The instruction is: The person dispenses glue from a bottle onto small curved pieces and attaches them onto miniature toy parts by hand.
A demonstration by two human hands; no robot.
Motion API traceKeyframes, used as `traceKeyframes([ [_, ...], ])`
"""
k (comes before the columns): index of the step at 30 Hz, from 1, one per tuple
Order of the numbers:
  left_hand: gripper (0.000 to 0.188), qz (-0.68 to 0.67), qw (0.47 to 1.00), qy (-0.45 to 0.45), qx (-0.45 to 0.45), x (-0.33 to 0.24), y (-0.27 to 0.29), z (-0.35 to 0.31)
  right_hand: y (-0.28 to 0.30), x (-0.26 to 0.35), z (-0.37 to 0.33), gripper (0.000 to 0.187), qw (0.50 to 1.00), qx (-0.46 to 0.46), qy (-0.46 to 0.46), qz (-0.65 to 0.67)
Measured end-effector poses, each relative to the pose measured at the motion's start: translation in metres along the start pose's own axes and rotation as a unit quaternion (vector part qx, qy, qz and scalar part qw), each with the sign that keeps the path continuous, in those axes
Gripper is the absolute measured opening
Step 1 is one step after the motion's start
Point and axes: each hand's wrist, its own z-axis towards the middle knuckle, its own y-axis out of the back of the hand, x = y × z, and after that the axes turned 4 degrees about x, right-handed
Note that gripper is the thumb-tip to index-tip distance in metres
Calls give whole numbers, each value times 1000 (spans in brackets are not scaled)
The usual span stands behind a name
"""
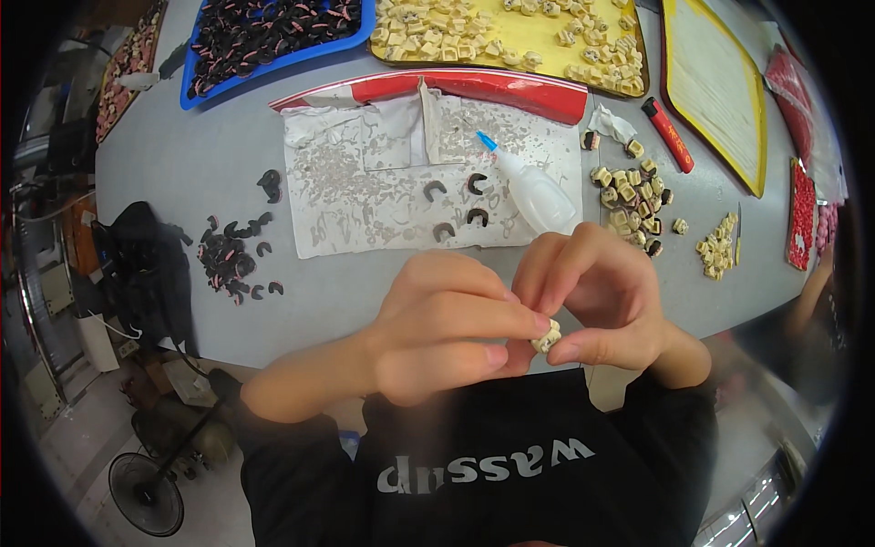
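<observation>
Close to my body, just past the table's near edge, both hands meet around a small cream-coloured moulded piece (pixel 547 339) with dark specks. My left hand (pixel 447 324) pinches it from one side with thumb and fingers. From the other side my right hand (pixel 606 296) grips it between thumb and fingertips. Fingers cover part of the piece. Beyond the hands lies a stained white paper sheet (pixel 333 228), bearing several black curved pieces (pixel 477 217). A white squeeze bottle (pixel 547 199) with a blue tip rests on its side there, near my right hand.
Black-and-pink pieces (pixel 226 260) are heaped at left, cream pieces (pixel 633 201) at right, with smaller cream bits (pixel 717 246) farther right. At the back stand a blue tray (pixel 190 80) and a yellow tray (pixel 538 56). A red lighter-like object (pixel 668 137) lies beside another yellow-rimmed tray (pixel 715 91).
</observation>
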Motion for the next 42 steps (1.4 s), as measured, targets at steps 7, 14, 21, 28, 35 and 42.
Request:
traceKeyframes([
  [7, 27, 230, 962, -63, 132, -5, 33, 34, 2, 31, 9, 30, 971, -23, 36, -234],
  [14, 23, 320, 892, 155, 278, 16, 73, 46, 22, 64, 1, 23, 665, -161, -30, -728],
  [21, 20, 280, 901, 186, 273, 19, 61, 41, 24, 76, -7, 23, 605, -113, -78, -785],
  [28, 24, 275, 896, 228, 264, 16, 58, 39, 33, 90, -25, 18, 631, -233, -9, -740],
  [35, 21, 254, 901, 227, 269, 18, 55, 43, 44, 131, -101, 10, 511, -364, -163, -761],
  [42, 26, 253, 889, 268, 271, 17, 55, 42, 72, 122, -128, 12, 567, -375, -194, -708],
])
